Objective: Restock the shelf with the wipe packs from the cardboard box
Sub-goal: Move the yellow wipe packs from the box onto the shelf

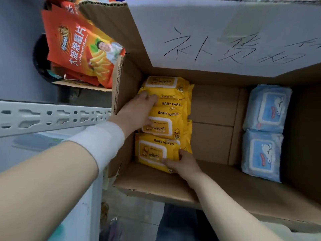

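A row of yellow plastic baby-wipe packs (pixel 166 115) lies along the left side of the open brown cardboard box (pixel 213 105). The left hand (pixel 139 112) curls around the middle packs, gripping them. The right hand (pixel 184 165) grips the nearest pack's right edge. Two pale blue wipe packs (pixel 265 108) lie at the box's right side. A grey perforated metal shelf rail (pixel 52 117) stands just left of the box.

cardboard box (pixel 213 105) cut off at right edge, lower yellow wipe packs (pixel 173 113) partly hidden under upper ones, small print illegible
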A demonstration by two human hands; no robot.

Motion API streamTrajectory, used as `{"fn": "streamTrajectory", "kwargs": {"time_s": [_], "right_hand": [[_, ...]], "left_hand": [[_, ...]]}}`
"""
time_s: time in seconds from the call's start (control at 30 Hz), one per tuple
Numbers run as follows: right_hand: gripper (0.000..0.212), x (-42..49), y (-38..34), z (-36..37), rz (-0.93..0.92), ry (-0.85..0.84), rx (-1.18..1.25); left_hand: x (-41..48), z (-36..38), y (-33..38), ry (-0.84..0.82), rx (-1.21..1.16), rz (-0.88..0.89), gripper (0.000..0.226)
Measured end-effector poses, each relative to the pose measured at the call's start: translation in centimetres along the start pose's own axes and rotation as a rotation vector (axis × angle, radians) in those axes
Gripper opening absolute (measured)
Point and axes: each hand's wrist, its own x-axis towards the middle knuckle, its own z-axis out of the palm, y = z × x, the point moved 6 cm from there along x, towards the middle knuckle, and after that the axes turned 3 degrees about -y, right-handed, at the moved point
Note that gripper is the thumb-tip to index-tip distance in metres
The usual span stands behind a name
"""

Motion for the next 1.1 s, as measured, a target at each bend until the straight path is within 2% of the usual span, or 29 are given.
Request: {"fn": "streamTrajectory", "kwargs": {"time_s": [0.07, 0.13, 0.3, 0.37, 0.47, 0.57, 0.73, 0.8, 0.9, 1.0, 1.1], "right_hand": [[0.026, -0.5, 0.4, -0.6, 0.011, -0.044, 0.099], [0.018, -0.9, 0.7, -1.8, 0.024, -0.078, 0.172], [0.017, -1.3, 1.4, -4.7, 0.077, -0.131, 0.211], [0.022, -1.7, 1.4, -5.5, 0.074, -0.143, 0.234], [0.035, -3.1, 1.1, -7.1, 0.058, -0.098, 0.28], [0.033, -5.8, 0.7, -9.1, 0.042, -0.022, 0.318], [0.033, -12.9, -1.3, -11.8, 0.001, 0.062, 0.353], [0.039, -16.5, -2.4, -12.0, -0.053, 0.057, 0.343], [0.047, -22.0, -4.3, -11.7, -0.147, 0.032, 0.289], [0.042, -27.1, -5.5, -10.4, -0.235, -0.019, 0.231], [0.04, -31.6, -5.6, -8.4, -0.3, -0.108, 0.15]], "left_hand": [[-0.3, 0.3, 0.0, 0.027, -0.006, -0.012, 0.063], [-0.1, 0.8, 0.0, -0.014, 0.035, -0.037, 0.069], [0.9, 1.2, 0.2, -0.148, 0.198, -0.015, 0.076], [0.8, 0.6, 0.2, -0.153, 0.183, 0.023, 0.077], [-0.2, -0.7, 0.5, -0.119, -0.071, 0.042, 0.076], [-2.3, -2.4, 0.5, -0.074, -0.306, -0.014, 0.075], [-9.8, -6.4, 1.1, -0.081, -0.668, -0.038, 0.038], [-14.4, -7.9, 1.7, -0.056, -0.811, -0.033, 0.035], [-22.7, -9.5, 3.5, -0.069, -1.015, 0.005, 0.041], [-31.7, -9.1, 5.7, -0.058, -1.159, 0.058, 0.054], [-40.7, -6.9, 7.5, 0.145, -1.337, 0.076, 0.076]]}}
